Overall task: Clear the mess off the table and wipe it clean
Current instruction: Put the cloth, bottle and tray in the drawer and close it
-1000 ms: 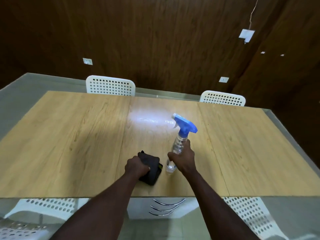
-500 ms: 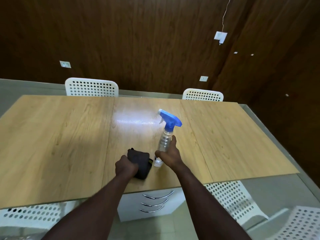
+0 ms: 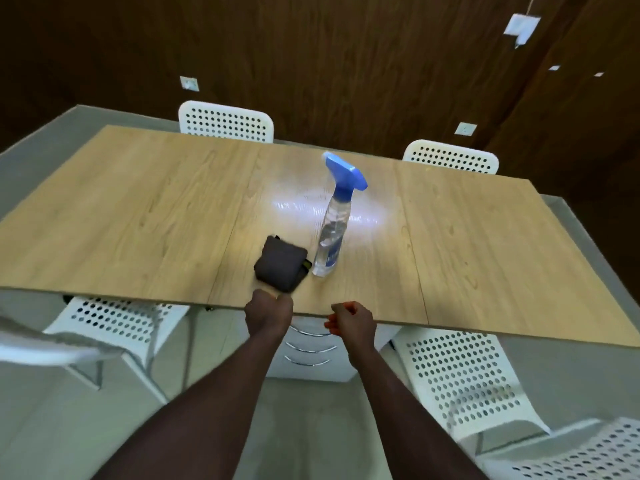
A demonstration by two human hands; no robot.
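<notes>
On the wooden table (image 3: 138, 216), a folded dark cloth (image 3: 281, 264) lies near the front edge. A clear spray bottle (image 3: 331, 237) with a blue trigger head stands upright just right of the cloth. My left hand (image 3: 269, 311) is at the table's front edge, right below the cloth, with its fingers curled under and nothing in it. Whether its knuckles touch the cloth is unclear. My right hand (image 3: 352, 319) hovers at the front edge below the bottle, loosely curled and holding nothing.
A bright light reflection (image 3: 311, 206) shines on the tabletop behind the bottle. Two white perforated chairs (image 3: 225, 123) (image 3: 450, 157) stand at the far side, others (image 3: 114, 320) (image 3: 460, 375) at the near side. A white drawer unit (image 3: 311, 351) sits under the table.
My left hand has let go of the cloth and my right hand has let go of the spray bottle. Both have pulled back to the table's front edge. The camera has moved back.
</notes>
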